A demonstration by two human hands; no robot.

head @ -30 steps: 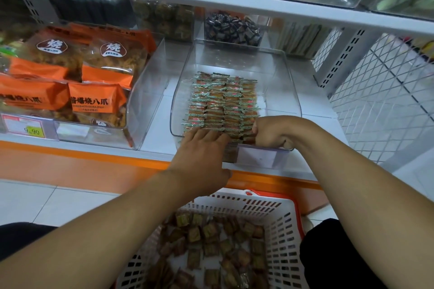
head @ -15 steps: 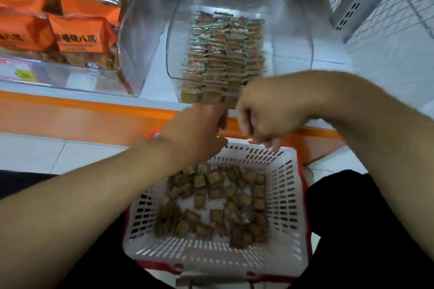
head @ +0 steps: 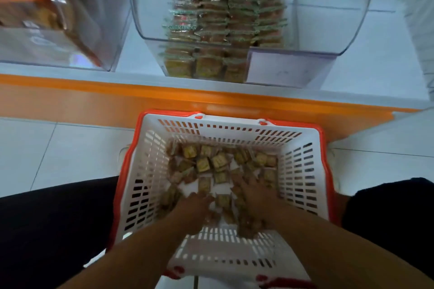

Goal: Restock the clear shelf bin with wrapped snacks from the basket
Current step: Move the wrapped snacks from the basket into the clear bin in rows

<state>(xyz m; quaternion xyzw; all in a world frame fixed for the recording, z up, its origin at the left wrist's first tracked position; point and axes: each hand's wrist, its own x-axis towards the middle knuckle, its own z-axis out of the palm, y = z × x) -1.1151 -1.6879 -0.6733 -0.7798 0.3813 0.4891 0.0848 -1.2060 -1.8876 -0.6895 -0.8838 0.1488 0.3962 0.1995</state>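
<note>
Both my hands were down in the white basket [head: 303, 162] on the floor, left hand [head: 196, 209] and right hand [head: 254, 197] spread flat, fingers apart, on the loose wrapped snacks [head: 211, 162]. The clear shelf bin [head: 328, 30] above held stacked rows.

At the frame's centre, the basket [head: 303, 162] is open on top; its slatted walls close the sides. At upper centre, the clear bin [head: 328, 30] has free room right of the stacked snacks [head: 220, 19], behind its low front wall.
</note>
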